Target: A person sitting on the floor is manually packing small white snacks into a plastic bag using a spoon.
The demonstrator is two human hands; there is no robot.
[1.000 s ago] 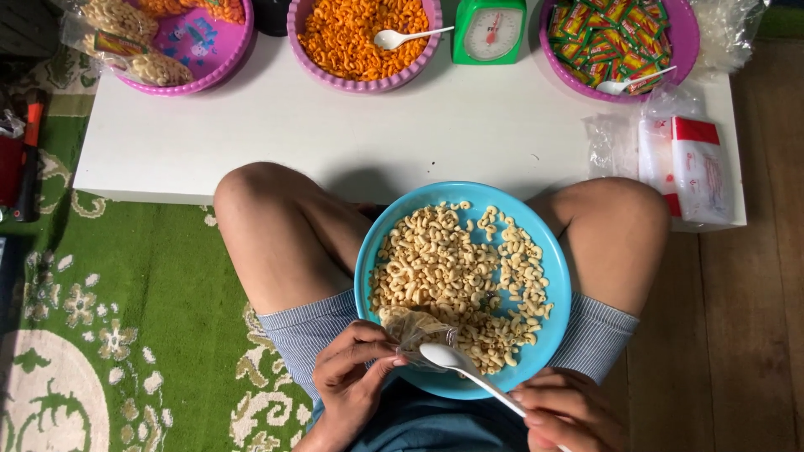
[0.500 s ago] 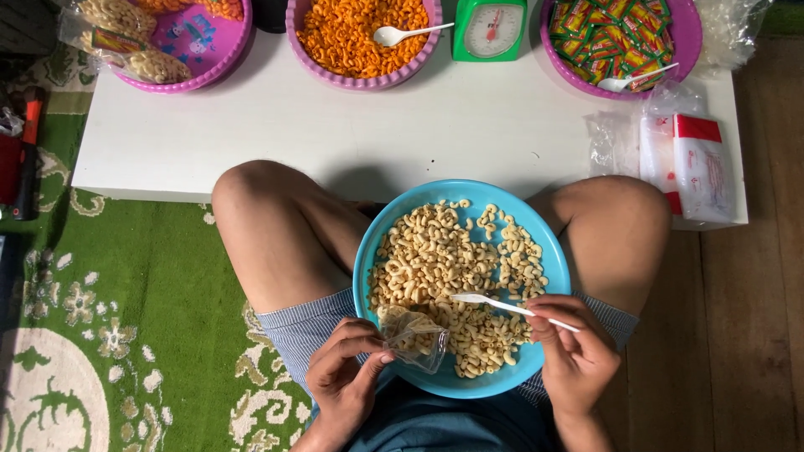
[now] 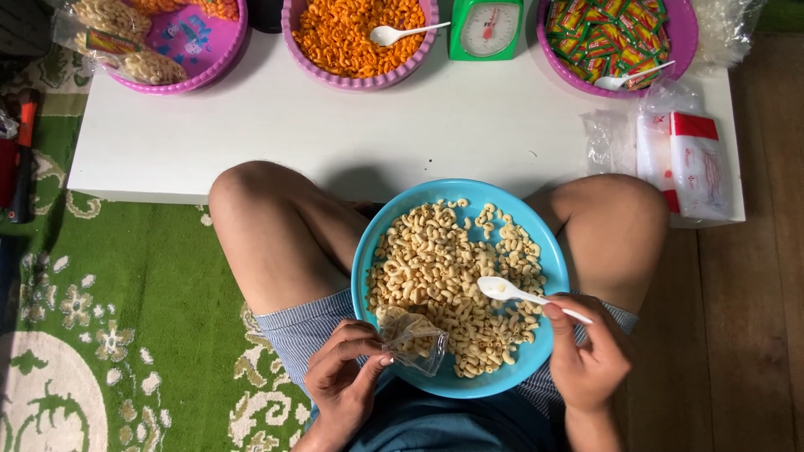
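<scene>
While the left hand [image 3: 342, 381] pinches a small clear plastic bag [image 3: 412, 339], the right hand [image 3: 586, 356] holds a white plastic spoon [image 3: 519, 293].

Both grips are closed: left fingers clamp the bag's open mouth at the near rim of the blue bowl [image 3: 548, 251], right fingers clasp the spoon's handle with its scoop lying on the pale macaroni-shaped snacks [image 3: 444, 268]. That bowl rests on the person's lap between the knees. Beyond, the white table [image 3: 335, 125] carries a pink bowl of orange snacks [image 3: 356, 33], a green kitchen scale [image 3: 486, 29] and a pink bowl of sachets [image 3: 611, 38].
</scene>
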